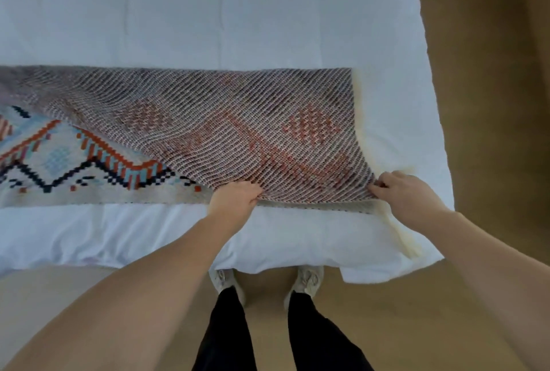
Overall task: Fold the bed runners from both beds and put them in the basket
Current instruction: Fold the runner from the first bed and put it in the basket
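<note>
A woven bed runner (208,120) lies across the white bed (208,13). Its patterned face, with orange, blue and black zigzags, shows at the left. The far long edge is folded toward me over the right part, so the dull striped underside faces up. My left hand (235,198) grips the folded edge near the bed's front. My right hand (401,192) pinches the folded corner at the runner's right end. Cream fringe hangs by that corner. No basket is in view.
The bed's front edge runs just before my feet (268,281), which stand on a tan floor (491,73). The floor continues along the bed's right side. The white sheet stretches far beyond the runner.
</note>
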Tool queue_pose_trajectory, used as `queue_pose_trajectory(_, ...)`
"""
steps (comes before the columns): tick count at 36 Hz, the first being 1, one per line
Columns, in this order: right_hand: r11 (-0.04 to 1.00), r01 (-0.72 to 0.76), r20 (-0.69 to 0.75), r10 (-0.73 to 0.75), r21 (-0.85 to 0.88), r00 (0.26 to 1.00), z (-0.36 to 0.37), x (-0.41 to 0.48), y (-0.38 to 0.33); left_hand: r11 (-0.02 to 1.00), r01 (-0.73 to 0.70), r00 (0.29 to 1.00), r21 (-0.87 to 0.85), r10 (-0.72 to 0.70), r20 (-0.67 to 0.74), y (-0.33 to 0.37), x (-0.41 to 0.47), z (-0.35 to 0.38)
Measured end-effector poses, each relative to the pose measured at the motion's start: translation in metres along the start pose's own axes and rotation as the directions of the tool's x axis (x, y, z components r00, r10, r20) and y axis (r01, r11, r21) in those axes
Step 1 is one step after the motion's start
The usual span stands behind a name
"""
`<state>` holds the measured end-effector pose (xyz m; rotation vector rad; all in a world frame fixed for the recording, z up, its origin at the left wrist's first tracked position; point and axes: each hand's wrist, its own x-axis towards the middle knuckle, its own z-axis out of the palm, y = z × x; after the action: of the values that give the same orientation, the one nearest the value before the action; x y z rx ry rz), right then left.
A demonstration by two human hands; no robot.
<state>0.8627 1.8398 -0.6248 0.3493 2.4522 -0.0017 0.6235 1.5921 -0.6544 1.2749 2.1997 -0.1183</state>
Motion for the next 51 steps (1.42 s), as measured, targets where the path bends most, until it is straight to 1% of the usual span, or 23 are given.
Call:
queue_pose_trajectory(3, 1.0, -0.004, 0.062, 0.004, 0.009, 0.998, 0.022, 0.005, -0.015, 0.995, -0.043, 0.998, 0.085, 0.038, 0.058, -0.008, 0.001, 0.023)
queue_pose_trajectory(5, 1.0, -0.025, 0.117, 0.024, 0.009, 0.993, 0.032, 0.008, -0.024, 0.996, -0.031, 0.999, 0.084, 0.028, 0.034, -0.013, -0.003, 0.031)
queue_pose_trajectory(8, 0.997, -0.078, 0.162, 0.076, 0.006, 0.984, 0.032, 0.008, -0.033, 1.0, 0.007, 0.998, -0.028, -0.009, -0.061, -0.016, -0.019, 0.028)
queue_pose_trajectory(11, 0.992, -0.123, 0.139, 0.119, 0.023, 0.983, 0.019, 0.005, -0.041, 0.983, 0.076, 0.993, -0.166, -0.091, -0.081, -0.026, -0.045, 0.015)
queue_pose_trajectory(15, 0.98, -0.152, 0.07, 0.144, 0.128, 0.987, -0.015, -0.002, -0.063, 0.94, 0.193, 0.968, -0.282, -0.23, -0.103, -0.049, -0.09, -0.008)
queue_pose_trajectory(18, 0.948, -0.151, -0.018, 0.163, 0.281, 0.987, -0.053, -0.008, -0.093, 0.91, 0.253, 0.942, -0.328, -0.309, -0.131, -0.071, -0.128, -0.026)
queue_pose_trajectory(20, 0.921, -0.144, -0.067, 0.179, 0.361, 0.982, -0.081, -0.012, -0.119, 0.896, 0.265, 0.93, -0.357, -0.335, -0.15, -0.087, -0.156, -0.037)
queue_pose_trajectory(26, 0.857, -0.098, -0.209, 0.232, 0.506, 0.95, -0.16, -0.014, -0.22, 0.855, 0.247, 0.885, -0.457, -0.391, -0.252, -0.154, -0.229, -0.068)
queue_pose_trajectory(29, 0.856, -0.05, -0.281, 0.224, 0.515, 0.933, -0.194, -0.012, -0.279, 0.845, 0.241, 0.865, -0.476, -0.41, -0.289, -0.199, -0.267, -0.079)
queue_pose_trajectory(31, 0.857, -0.026, -0.301, 0.209, 0.515, 0.931, -0.213, -0.009, -0.32, 0.842, 0.248, 0.857, -0.479, -0.421, -0.297, -0.232, -0.292, -0.085)
queue_pose_trajectory(35, 0.879, 0.043, -0.32, 0.127, 0.475, 0.939, -0.243, 0.005, -0.393, 0.842, 0.251, 0.846, -0.477, -0.431, -0.315, -0.296, -0.335, -0.092)
queue_pose_trajectory(39, 0.892, 0.116, -0.33, 0.039, 0.437, 0.943, -0.273, 0.021, -0.456, 0.833, 0.29, 0.822, -0.471, -0.469, -0.324, -0.353, -0.365, -0.101)
queue_pose_trajectory(42, 0.891, 0.131, -0.323, 0.019, 0.436, 0.946, -0.284, 0.029, -0.474, 0.833, 0.281, 0.814, -0.477, -0.47, -0.341, -0.37, -0.369, -0.108)
queue_pose_trajectory(46, 0.901, 0.134, -0.315, 0.004, 0.414, 0.949, -0.294, 0.044, -0.483, 0.856, 0.258, 0.822, -0.448, -0.439, -0.363, -0.387, -0.358, -0.123)
queue_pose_trajectory(51, 0.897, 0.143, -0.31, -0.007, 0.419, 0.951, -0.306, 0.081, -0.483, 0.873, 0.266, 0.85, -0.409, -0.412, -0.328, -0.403, -0.324, -0.142)
